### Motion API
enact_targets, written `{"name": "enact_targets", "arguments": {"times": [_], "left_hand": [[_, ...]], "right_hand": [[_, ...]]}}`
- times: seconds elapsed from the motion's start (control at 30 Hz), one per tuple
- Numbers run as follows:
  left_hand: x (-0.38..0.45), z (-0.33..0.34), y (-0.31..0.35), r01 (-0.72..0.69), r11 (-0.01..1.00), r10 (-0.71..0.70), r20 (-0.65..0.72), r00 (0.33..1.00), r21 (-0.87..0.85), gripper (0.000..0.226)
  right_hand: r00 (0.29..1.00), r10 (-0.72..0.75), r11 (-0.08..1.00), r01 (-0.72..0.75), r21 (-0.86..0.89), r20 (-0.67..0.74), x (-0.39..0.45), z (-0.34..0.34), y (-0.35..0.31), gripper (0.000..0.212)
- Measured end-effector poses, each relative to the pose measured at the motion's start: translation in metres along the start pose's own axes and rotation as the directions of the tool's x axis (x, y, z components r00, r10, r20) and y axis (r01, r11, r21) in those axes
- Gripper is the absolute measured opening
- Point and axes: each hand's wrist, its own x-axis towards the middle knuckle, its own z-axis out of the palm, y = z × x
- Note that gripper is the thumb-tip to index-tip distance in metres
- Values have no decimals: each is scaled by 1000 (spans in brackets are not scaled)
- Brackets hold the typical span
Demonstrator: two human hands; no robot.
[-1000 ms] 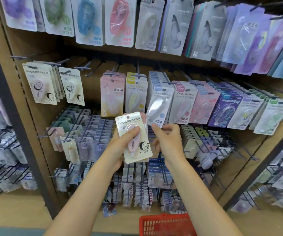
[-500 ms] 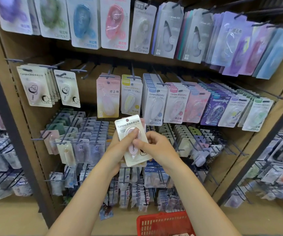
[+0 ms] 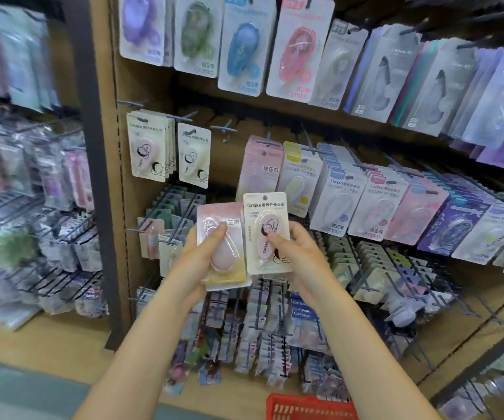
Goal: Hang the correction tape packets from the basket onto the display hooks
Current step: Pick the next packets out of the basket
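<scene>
Head view: two packets up in front of the shelf. The left hand grips a pink packet, thumb pressed across its blister, more cards seemingly stacked behind it. The right hand pinches a cream packet, thumb on the front, fingers curled behind. Its matching stock hangs far left, upper row. The red basket sits near, bottom edge. To hang the cream one well, I'd say keep the pinch low, leave the top hole clear, square the card to the hook, then slide it straight back.
</scene>
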Motion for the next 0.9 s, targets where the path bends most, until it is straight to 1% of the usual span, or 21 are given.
{"name": "enact_targets", "arguments": {"times": [0.1,0.13,0.2,0.3,0.33,0.47,0.53,0.57,0.63,0.67,0.83,0.9], "left_hand": [[0,-25,15,-17,1000,16,-98,995,-8,32],[0,-34,19,-28,1000,26,-123,992,-10,30],[-2,-52,25,-65,998,60,-180,982,-23,40],[-4,-77,32,-136,990,122,-244,962,-43,65],[-5,-83,36,-153,987,136,-262,955,-45,68],[-7,-109,49,-188,981,158,-344,926,-56,68],[-6,-117,57,-189,980,158,-346,925,-58,67],[-5,-120,61,-193,980,162,-349,923,-56,63],[-4,-124,69,-201,978,172,-357,918,-46,52],[-3,-127,72,-203,979,178,-356,918,-33,50],[-3,-143,80,-193,981,176,-352,919,-14,49],[-3,-148,79,-193,981,174,-342,924,-20,56]], "right_hand": [[999,-35,999,35,1,14,16,29,-5,15],[998,-52,999,52,-6,19,21,40,-7,14],[995,-93,995,94,-38,38,31,62,-11,13],[986,-157,982,163,-95,62,45,94,-22,17],[981,-180,975,187,-122,69,50,104,-26,18],[963,-232,940,258,-222,134,71,148,-45,16],[958,-238,933,271,-235,161,84,168,-51,21],[956,-240,930,276,-242,167,91,178,-53,25],[958,-240,923,275,-270,157,106,196,-56,30],[960,-237,919,270,-286,146,113,204,-57,31],[964,-250,910,265,-318,87,130,224,-59,35],[958,-281,906,284,-313,56,132,227,-57,34]]}}
